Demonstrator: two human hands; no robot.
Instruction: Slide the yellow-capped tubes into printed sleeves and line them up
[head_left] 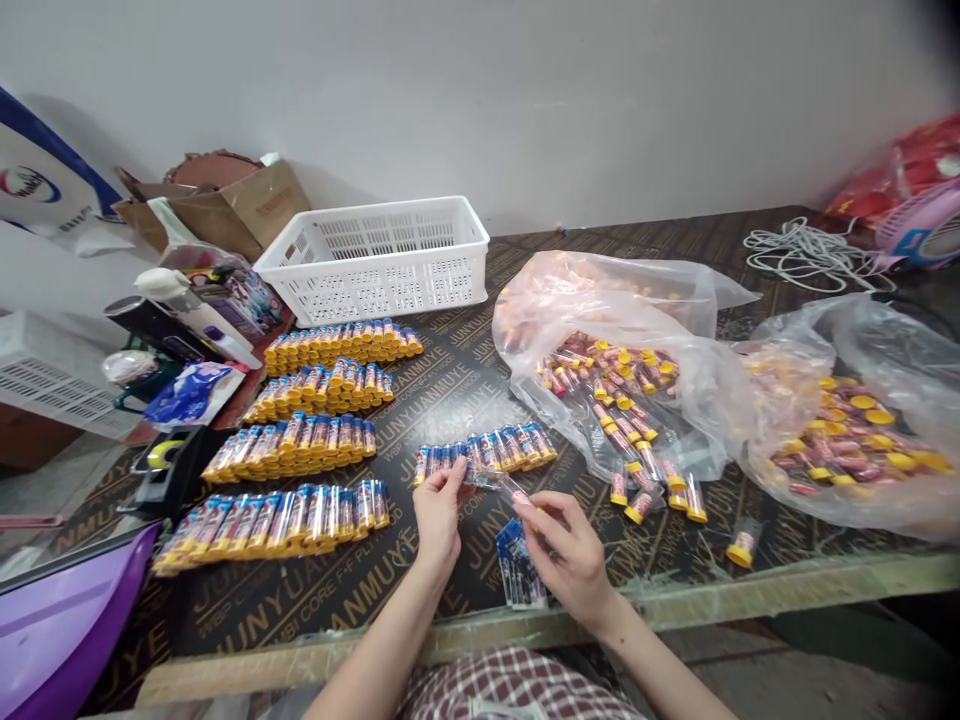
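Observation:
My left hand [441, 510] pinches a clear plastic piece [481, 475], perhaps a tube or sleeve; its exact kind is unclear. Between the fingers of my right hand [566, 555] is a small clear tube [514, 491] with pink contents, its end close to the clear piece. Just beyond both hands lies a short row of blue-labelled tubes [510, 447] with yellow caps. Below my right hand, a small stack of blue printed labels [517, 565] rests on the table, partly covered by the fingers. Loose tubes without blue labels [645, 490] lie to the right.
Several stacked rows of labelled tubes [292, 520] fill the left. A white basket [375, 275] stands behind them. Plastic bags [622, 290] spill tubes on the right. A tape dispenser [169, 465], a purple bin [75, 620] and a coiled cord [810, 250] are around the edges.

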